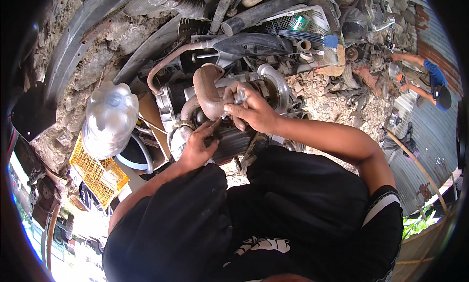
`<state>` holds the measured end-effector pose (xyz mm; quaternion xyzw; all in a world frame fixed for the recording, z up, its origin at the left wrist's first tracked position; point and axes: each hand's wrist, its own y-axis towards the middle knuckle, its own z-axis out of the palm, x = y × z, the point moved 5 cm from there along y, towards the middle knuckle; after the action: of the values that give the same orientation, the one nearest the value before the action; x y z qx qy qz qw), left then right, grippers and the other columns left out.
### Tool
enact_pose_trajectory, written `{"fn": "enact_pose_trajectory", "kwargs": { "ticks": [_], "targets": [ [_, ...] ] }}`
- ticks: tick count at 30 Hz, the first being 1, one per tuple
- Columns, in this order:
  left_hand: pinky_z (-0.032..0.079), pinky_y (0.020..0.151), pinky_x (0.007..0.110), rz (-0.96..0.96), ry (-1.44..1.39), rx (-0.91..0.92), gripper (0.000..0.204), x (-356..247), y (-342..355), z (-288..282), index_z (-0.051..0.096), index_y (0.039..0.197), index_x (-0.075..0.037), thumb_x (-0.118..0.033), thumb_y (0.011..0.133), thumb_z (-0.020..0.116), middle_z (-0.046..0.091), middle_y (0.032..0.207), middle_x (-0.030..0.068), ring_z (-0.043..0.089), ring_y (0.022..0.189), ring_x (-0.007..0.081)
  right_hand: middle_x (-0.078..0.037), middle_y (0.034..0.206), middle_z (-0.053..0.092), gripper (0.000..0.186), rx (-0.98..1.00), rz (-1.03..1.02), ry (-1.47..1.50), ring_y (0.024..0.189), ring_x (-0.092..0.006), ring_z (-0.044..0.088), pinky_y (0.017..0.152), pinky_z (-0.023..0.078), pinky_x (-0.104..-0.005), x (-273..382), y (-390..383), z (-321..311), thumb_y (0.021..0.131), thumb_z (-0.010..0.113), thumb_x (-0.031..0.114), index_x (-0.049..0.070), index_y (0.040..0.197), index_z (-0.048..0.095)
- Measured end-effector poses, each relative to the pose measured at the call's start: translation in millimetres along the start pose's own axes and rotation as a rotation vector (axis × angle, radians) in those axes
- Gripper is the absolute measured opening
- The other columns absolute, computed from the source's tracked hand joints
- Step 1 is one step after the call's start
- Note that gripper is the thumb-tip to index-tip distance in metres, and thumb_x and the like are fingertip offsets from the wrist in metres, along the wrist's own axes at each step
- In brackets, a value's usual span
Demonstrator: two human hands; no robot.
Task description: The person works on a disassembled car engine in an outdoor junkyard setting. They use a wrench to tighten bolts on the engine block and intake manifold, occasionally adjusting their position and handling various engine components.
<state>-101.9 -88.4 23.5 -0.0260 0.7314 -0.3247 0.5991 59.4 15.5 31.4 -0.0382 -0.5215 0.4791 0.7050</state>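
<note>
Brown pipe adjoins the right hand, curled round a part-covered metal piece; the left hand's hold is unclear.

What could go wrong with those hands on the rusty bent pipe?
Both hands look bare, so rough rust on the bent pipe might scrape the left hand or right hand. The small shiny metal piece in the right fingers could slip and get lost among the parts.

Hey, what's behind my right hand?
Around the right hand, a rusty curved pipe shows to its left and a silvery curved pipe to its right. Whatever lies directly behind the hand is covered.
</note>
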Motion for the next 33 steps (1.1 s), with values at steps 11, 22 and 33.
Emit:
{"fn": "enact_pose_trajectory", "kwargs": {
  "ticks": [11, 22, 33],
  "targets": [
    [0.035, 0.113, 0.039, -0.372, -0.913, 0.337, 0.082, 27.1, -5.6, 5.5, 0.024, 0.159, 0.004, -0.015, 0.089, 0.064, 0.047, 0.146, 0.0188, 0.045, 0.136, 0.0267, -0.009, 0.097, 0.075, 0.030, 0.042, 0.104, -0.638, 0.078, -0.0124, 0.071, 0.074, 0.057, -0.0281, 29.9, 41.9, -18.2, 0.096, 0.069, 0.011, -0.001, 0.123, 0.063],
    [0.034, 0.113, 0.034, -0.325, -0.647, 0.354, 0.082, 22.9, -5.3, 6.9, 0.024, 0.157, 0.009, -0.005, 0.087, 0.064, 0.041, 0.155, 0.0194, 0.045, 0.133, 0.0228, -0.025, 0.106, 0.072, 0.074, 0.088, -0.002, -0.985, 0.101, -0.0354, 0.070, 0.089, 0.053, -0.0438, 10.2, 61.6, -15.9, 0.084, 0.075, 0.058, -0.001, 0.127, 0.063],
    [0.027, 0.120, 0.037, -0.315, -0.595, 0.341, 0.076, 27.0, -1.7, -2.1, 0.033, 0.153, 0.010, -0.022, 0.092, 0.065, 0.038, 0.159, 0.0226, 0.035, 0.147, 0.0268, -0.016, 0.105, 0.071, 0.029, 0.159, -0.307, -1.005, 0.099, -0.0393, 0.068, 0.092, 0.052, -0.0458, 45.8, 25.8, -5.1, 0.092, 0.072, 0.033, 0.004, 0.096, 0.072]
  ]
}}
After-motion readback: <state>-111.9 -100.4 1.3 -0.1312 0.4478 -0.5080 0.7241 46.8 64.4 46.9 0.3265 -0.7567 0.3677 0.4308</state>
